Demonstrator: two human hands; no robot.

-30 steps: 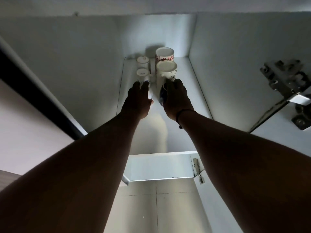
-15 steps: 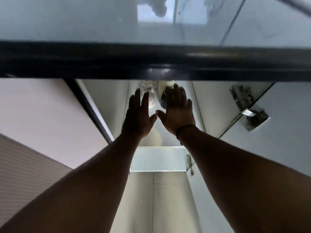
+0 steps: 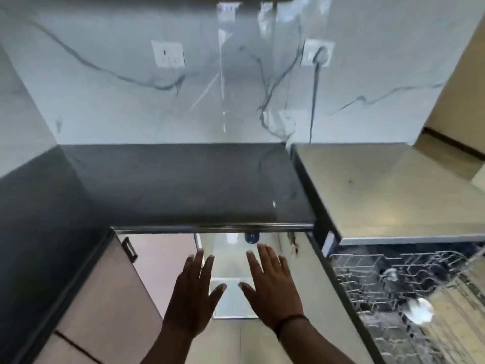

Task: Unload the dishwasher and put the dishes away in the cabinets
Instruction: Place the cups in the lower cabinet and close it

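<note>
Marble-veined backsplash (image 3: pixel 131 101) far, dark countertop (image 3: pixel 170 185) below it, open lower cabinet (image 3: pixel 231 258) under the counter's near edge. Both hands empty, fingers straight and spread, palms down in front of that cabinet: left hand (image 3: pixel 195 292), right hand (image 3: pixel 273 287). Dishwasher rack (image 3: pixel 409 292) well off to the right, running near to far, with a white dish (image 3: pixel 418 310) inside. Right hand nearer, likely first to reach.

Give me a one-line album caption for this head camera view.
Both hands, left and right, open and empty before a low cabinet, dishwasher rack pulled out alongside.
</note>
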